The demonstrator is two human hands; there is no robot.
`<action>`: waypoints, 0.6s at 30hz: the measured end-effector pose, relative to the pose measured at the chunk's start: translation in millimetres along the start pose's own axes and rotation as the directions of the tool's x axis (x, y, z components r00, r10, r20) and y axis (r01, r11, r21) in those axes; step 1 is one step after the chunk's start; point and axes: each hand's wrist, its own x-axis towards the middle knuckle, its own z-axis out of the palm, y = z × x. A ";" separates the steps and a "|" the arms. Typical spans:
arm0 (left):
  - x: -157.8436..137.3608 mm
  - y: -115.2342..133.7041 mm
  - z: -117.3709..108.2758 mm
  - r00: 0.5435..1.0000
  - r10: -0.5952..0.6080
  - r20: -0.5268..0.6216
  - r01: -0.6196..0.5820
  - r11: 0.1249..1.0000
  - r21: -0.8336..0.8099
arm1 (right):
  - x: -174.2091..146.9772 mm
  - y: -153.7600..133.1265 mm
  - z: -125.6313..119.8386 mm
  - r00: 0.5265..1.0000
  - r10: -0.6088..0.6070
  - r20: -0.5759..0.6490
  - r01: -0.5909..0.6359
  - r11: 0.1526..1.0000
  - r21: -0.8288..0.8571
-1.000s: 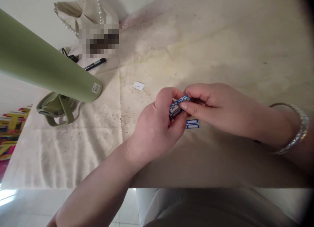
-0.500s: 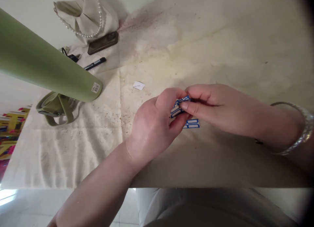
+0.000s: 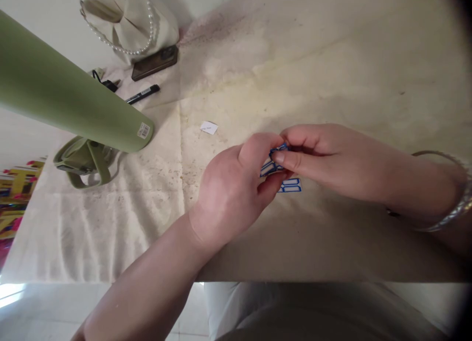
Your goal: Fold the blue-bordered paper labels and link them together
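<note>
Between my two hands is a small sheet of blue-bordered labels (image 3: 269, 168), bent and partly covered by my fingers. My left hand (image 3: 236, 188) is closed around its left side, with the thumb on top. From the right, my right hand (image 3: 324, 164) pinches the sheet's upper right edge between thumb and fingers. Beneath the hands, another sheet of blue-bordered labels (image 3: 291, 185) lies flat on the cloth, its left part hidden by my left hand. A small white paper slip (image 3: 209, 127) with tiny print lies farther left.
A tall green bottle (image 3: 73, 95) leans in from the left, beside a green lid with a loop (image 3: 84, 161). Behind stand a black marker (image 3: 143, 94), a phone (image 3: 155, 63) and a cream bag with a pearl strap (image 3: 129, 24). A cream cloth (image 3: 313, 75) covers the table.
My hands have shifted slightly, and the held label sheet has turned and bent a little more between the fingers. The other things lie as before.
</note>
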 end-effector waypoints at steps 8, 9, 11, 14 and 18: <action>-0.7 0.3 -0.6 1.000 -0.019 0.013 0.019 1.000 -0.017 | -0.5 0.2 -0.7 1.000 0.003 0.020 -0.004 1.000 0.008; -0.7 0.4 -0.8 1.000 -0.020 0.016 0.021 1.000 -0.022 | -0.6 -0.3 -0.9 1.000 0.006 0.017 -0.006 1.000 -0.001; -0.6 0.6 -0.9 1.000 -0.022 0.018 0.023 0.999 -0.029 | -0.8 -0.8 -1.0 1.000 0.003 0.011 -0.003 1.000 -0.011; -0.8 1.1 -0.6 0.999 -0.025 0.027 0.025 0.999 -0.022 | -0.5 0.0 -0.4 1.000 -0.004 0.002 0.004 1.000 -0.015; -1.4 2.7 -0.1 0.999 -0.030 0.035 0.030 1.000 0.002 | 0.3 2.1 0.4 1.000 0.007 0.018 -0.007 1.000 0.002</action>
